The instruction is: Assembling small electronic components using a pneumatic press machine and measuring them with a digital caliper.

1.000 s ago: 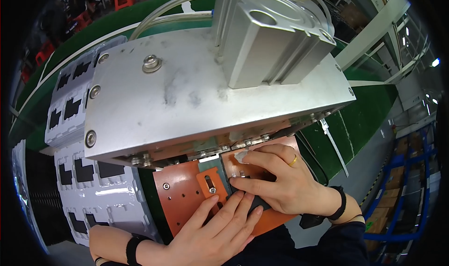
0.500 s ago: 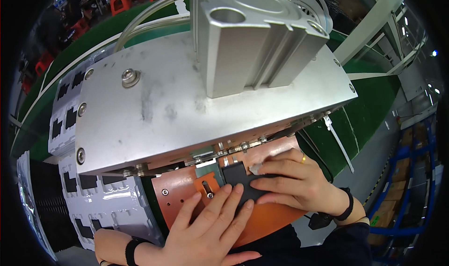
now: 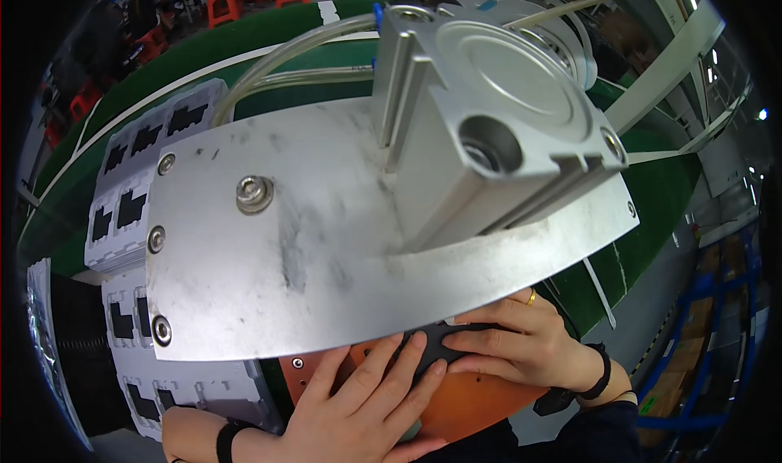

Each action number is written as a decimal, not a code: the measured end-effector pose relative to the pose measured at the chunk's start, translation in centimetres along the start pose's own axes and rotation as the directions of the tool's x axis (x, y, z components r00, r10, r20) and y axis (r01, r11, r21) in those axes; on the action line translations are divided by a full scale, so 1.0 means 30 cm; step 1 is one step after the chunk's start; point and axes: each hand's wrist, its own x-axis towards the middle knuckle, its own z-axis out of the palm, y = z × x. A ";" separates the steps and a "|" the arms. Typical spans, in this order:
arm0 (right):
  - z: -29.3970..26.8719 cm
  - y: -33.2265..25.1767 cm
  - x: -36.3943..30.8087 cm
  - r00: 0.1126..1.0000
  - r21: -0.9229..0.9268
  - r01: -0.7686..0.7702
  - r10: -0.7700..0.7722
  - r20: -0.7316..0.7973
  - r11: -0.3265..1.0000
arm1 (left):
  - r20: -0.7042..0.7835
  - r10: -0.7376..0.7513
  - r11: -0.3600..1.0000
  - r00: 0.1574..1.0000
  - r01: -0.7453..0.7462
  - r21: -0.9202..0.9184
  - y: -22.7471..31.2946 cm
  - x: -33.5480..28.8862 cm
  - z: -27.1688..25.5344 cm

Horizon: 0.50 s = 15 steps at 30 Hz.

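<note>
A flat black part (image 3: pixel 432 349) lies on the orange fixture plate (image 3: pixel 481 402) below the front edge of a silver metal press block (image 3: pixel 342 259). My left hand (image 3: pixel 354 406) is laid flat with fingers apart, its fingertips on the black part and the plate beside it. From the right, my right hand (image 3: pixel 529 345) closes its fingers on the part's right side. A small pale bit shows by its upper fingers, too hidden to name. The metal block covers the far end of the part and the fixture behind it.
Grey-white plastic trays (image 3: pixel 216 386) with black cut parts stand at the left, with another tray stack (image 3: pixel 155 178) behind. A silver cylinder (image 3: pixel 489 137) and clear hoses (image 3: pixel 285 56) top the block. Blue shelving (image 3: pixel 737 316) with cartons is at the far right.
The view has shifted, so the metal block hangs lower in the picture and hides the fixture's clips and most of the black part. Both hands stay nearly in place on the part.
</note>
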 end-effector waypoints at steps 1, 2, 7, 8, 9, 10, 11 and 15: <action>-0.002 0.002 0.000 1.000 -0.007 0.007 -0.007 0.001 1.000 | 0.037 0.015 1.000 0.999 -0.016 0.023 -0.003 0.003 -0.012; -0.001 0.003 -0.001 1.000 -0.009 0.011 -0.011 0.005 1.000 | 0.032 0.012 1.000 0.999 -0.013 0.021 -0.003 0.003 -0.004; -0.002 0.002 -0.009 1.000 -0.012 -0.018 0.019 0.014 1.000 | 0.009 -0.005 0.999 1.000 0.005 -0.042 -0.002 0.005 -0.006; -0.003 0.001 -0.009 1.000 -0.018 -0.025 0.026 0.014 1.000 | 0.008 -0.003 0.999 1.000 0.004 -0.045 -0.005 0.007 -0.004; -0.003 -0.002 -0.006 1.000 -0.015 -0.019 0.020 0.016 1.000 | 0.008 -0.007 0.999 1.000 0.008 -0.034 -0.003 0.003 -0.008; -0.003 -0.004 -0.005 1.000 -0.013 -0.020 0.020 0.014 1.000 | 0.008 -0.011 1.000 1.000 0.011 -0.022 0.000 -0.002 -0.009; -0.003 -0.006 -0.003 1.000 -0.010 -0.020 0.020 0.011 1.000 | 0.007 -0.017 1.000 1.000 0.017 -0.021 0.003 -0.007 0.001; -0.007 0.000 -0.007 1.000 -0.007 -0.022 0.022 0.010 1.000 | -0.082 -0.017 0.999 0.997 0.013 -0.049 0.001 -0.005 0.027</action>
